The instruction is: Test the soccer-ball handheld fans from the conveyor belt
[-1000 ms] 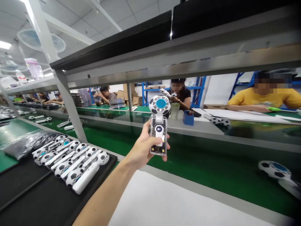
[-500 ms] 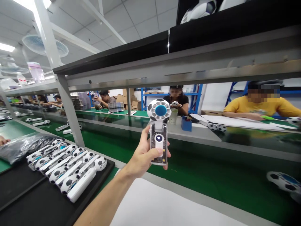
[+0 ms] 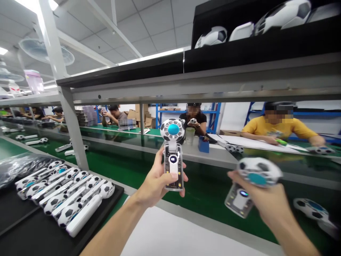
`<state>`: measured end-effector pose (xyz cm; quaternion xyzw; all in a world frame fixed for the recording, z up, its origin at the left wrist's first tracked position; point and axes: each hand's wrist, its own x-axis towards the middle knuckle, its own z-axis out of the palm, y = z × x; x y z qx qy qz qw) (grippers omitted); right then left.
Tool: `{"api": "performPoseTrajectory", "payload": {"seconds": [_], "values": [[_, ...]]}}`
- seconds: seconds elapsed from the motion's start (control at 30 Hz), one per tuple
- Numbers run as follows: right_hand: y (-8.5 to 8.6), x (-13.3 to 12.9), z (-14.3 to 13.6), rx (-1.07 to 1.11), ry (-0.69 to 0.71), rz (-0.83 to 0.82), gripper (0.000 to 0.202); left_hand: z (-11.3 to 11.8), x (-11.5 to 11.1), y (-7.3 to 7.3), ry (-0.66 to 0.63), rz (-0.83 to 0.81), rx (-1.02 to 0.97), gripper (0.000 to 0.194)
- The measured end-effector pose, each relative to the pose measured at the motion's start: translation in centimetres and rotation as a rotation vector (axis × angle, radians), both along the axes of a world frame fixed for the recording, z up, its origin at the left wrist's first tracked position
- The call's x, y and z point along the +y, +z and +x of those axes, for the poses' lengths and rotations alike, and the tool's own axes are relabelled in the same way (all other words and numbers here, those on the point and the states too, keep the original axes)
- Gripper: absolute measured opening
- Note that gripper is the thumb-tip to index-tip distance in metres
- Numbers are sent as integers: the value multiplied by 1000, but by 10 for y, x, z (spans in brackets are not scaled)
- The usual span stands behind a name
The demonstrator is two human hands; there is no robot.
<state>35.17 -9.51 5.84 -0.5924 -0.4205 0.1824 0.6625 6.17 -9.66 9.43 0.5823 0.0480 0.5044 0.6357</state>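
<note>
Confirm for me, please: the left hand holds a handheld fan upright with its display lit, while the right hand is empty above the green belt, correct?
Not quite. The head view shows the right hand is not empty: it holds a second fan, tilted, above the green belt. The rest stands: the left hand holds a handheld fan upright with its display lit.

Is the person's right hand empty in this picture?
No, the right hand grips a football-patterned handheld fan with a clear handle, tilted.
</note>
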Motion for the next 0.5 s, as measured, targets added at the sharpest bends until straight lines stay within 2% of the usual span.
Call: {"api": "performPoseTrajectory", "payload": {"seconds": [0.13, 0.3, 0.4, 0.5], "values": [[-47, 33, 2, -102, -24, -223, 51, 1, -3, 2, 15, 10, 13, 66], [-107, 49, 8, -273, -36, -318, 73, 1, -8, 5, 11, -11, -1, 68], [-129, 55, 17, -409, -16, -382, 64, 2, -9, 7, 6, -52, -11, 55], [-140, 62, 24, -526, 34, -419, 45, 3, -8, 7, 44, -86, -3, 40]]}}
